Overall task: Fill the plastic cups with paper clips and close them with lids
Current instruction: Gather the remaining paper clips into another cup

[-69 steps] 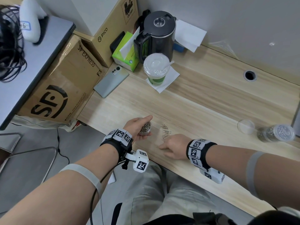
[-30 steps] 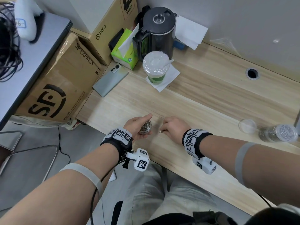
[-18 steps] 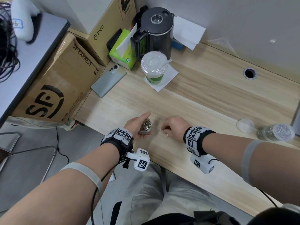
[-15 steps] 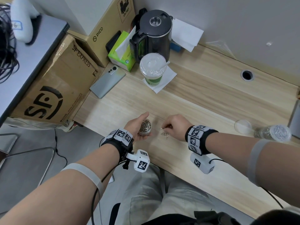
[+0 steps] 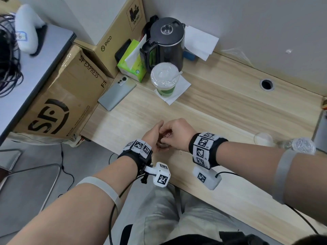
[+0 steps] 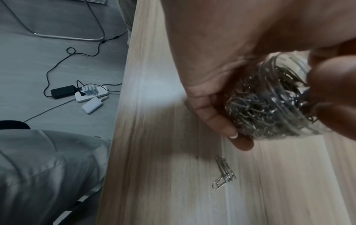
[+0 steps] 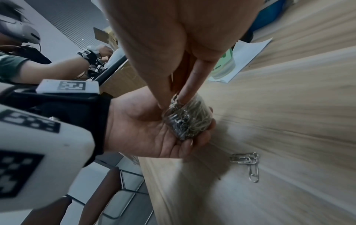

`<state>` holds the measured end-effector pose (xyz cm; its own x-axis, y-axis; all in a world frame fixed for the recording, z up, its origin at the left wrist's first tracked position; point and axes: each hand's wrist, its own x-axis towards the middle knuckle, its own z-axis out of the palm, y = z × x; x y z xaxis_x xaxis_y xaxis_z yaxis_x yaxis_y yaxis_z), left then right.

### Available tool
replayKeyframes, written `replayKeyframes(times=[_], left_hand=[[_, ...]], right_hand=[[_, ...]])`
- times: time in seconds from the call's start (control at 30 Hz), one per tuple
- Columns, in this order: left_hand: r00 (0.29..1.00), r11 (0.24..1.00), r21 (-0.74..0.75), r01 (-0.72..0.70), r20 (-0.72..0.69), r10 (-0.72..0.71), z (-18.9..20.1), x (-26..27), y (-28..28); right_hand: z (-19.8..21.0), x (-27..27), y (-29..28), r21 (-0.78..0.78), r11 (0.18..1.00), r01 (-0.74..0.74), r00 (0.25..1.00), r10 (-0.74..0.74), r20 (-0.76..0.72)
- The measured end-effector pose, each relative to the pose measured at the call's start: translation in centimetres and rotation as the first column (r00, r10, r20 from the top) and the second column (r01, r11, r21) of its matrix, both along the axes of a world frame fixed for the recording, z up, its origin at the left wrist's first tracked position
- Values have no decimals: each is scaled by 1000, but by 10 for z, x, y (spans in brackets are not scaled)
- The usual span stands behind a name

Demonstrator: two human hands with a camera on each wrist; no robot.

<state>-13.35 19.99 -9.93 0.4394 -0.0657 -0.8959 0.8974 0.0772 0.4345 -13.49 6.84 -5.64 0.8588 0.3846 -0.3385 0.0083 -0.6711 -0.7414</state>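
My left grip cups the clip-filled plastic cup just above the surface edge; right grip fingertips pinch paper clips at its mouth. Loose clips lie beside.

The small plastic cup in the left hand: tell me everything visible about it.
The small plastic cup is clear and round, packed nearly to the rim with silver paper clips. It has no lid on. The left hand holds it above the wooden desk's near edge, fingers curled round its side. The right hand's fingertips reach into its open mouth, pushing clips in. A few loose clips lie on the desk beside it.
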Motion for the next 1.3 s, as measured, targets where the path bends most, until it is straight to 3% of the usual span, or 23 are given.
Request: replayKeyframes(times=[0.17,0.37,0.43,0.53,0.6,0.7,0.87,1.3], left_hand=[[996,999,-3,48,70,-48,3,-5,5],[991,998,4,67,118,-67,-4,-11,15],[988,997,15,74,138,-75,-2,-12,17],[989,998,31,59,135,-62,-3,-14,19],[990,999,32,43,133,-47,-3,-15,20],[992,999,38,26,123,-30,-5,-17,25],[993,999,40,20,115,-25,-8,-19,30],[994,999,41,8,110,-12,-12,-15,26]], right_hand=[[7,-1,-12,179,979,99,991,-113,73],[-18,4,-38,103,974,201,978,-206,41],[-28,3,-44,5,991,131,991,-131,21],[-37,-1,-50,-210,965,-156,987,145,-70],[-43,-6,-49,-269,906,-327,945,310,-106],[-51,-10,-42,-277,859,-430,901,425,-84],[-56,-11,-37,-293,828,-479,874,483,-64],[-58,-9,-29,-341,839,-425,901,427,-73]])
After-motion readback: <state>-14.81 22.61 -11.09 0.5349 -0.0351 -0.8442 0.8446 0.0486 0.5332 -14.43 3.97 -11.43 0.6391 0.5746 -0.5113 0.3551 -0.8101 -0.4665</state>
